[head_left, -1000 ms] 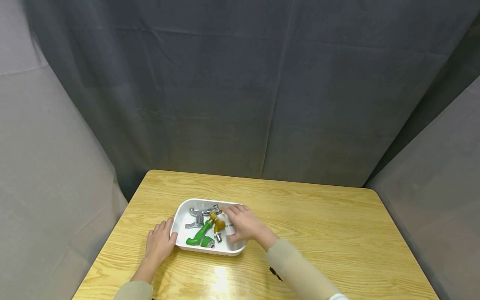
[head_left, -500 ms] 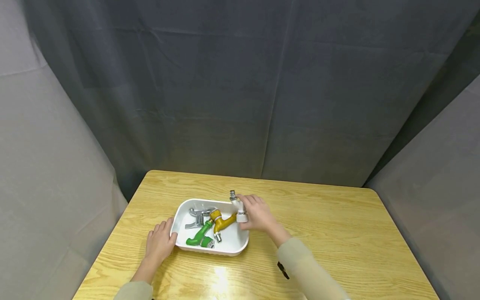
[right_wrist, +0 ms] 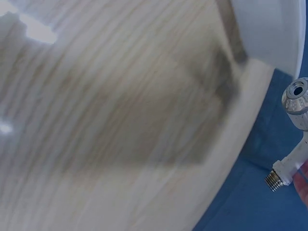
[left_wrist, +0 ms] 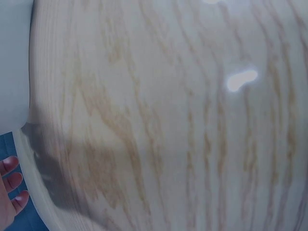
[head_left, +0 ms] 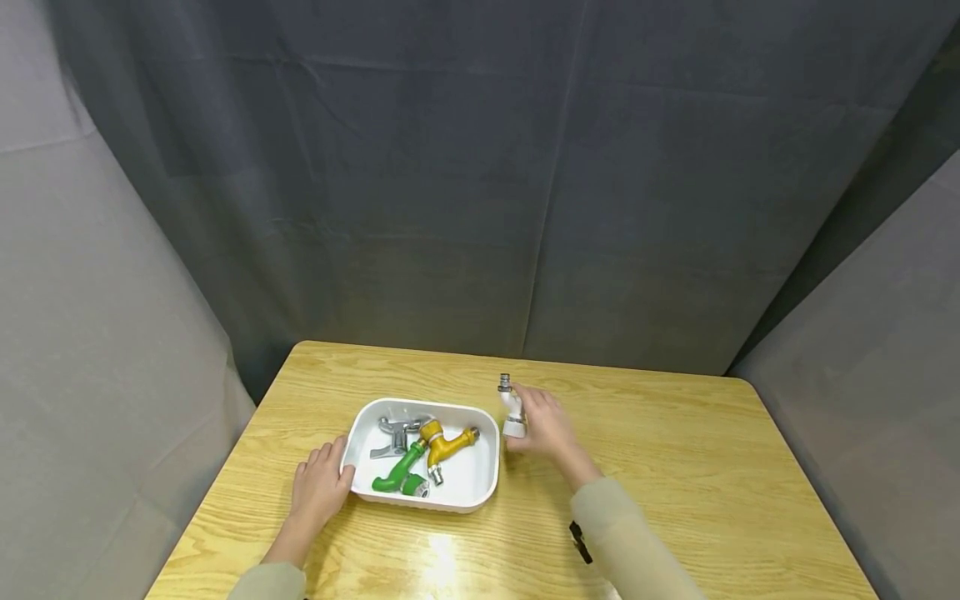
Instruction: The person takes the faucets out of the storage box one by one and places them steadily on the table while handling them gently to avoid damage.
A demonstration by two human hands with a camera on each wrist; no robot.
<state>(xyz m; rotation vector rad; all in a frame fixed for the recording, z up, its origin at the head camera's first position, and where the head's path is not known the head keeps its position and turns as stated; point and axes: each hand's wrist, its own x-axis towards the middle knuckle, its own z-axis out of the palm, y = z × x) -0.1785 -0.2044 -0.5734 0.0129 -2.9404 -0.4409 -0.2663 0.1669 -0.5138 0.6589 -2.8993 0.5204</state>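
A white tray (head_left: 476, 492) stands on the left part of the table. In it lie a green tap (head_left: 405, 468), a yellow tap (head_left: 448, 447) and a chrome tap (head_left: 400, 437). My right hand (head_left: 546, 427) holds a white tap (head_left: 512, 404) above the table, just right of the tray. Its metal threaded end points away from me; in the right wrist view the white tap (right_wrist: 291, 163) shows its thread and round knob. My left hand (head_left: 322, 482) rests at the tray's left end, and several of its fingertips (left_wrist: 13, 180) show in the left wrist view.
The wooden table (head_left: 675, 483) spreads out to the right of the tray. A dark grey curtain (head_left: 420, 208) hangs behind its far edge, with lighter cloth (head_left: 112, 333) on the left side.
My right hand has lifted the white tap out of the tray and carried it right, past the rim. The yellow tap has swung to a new angle. My left hand stays put.
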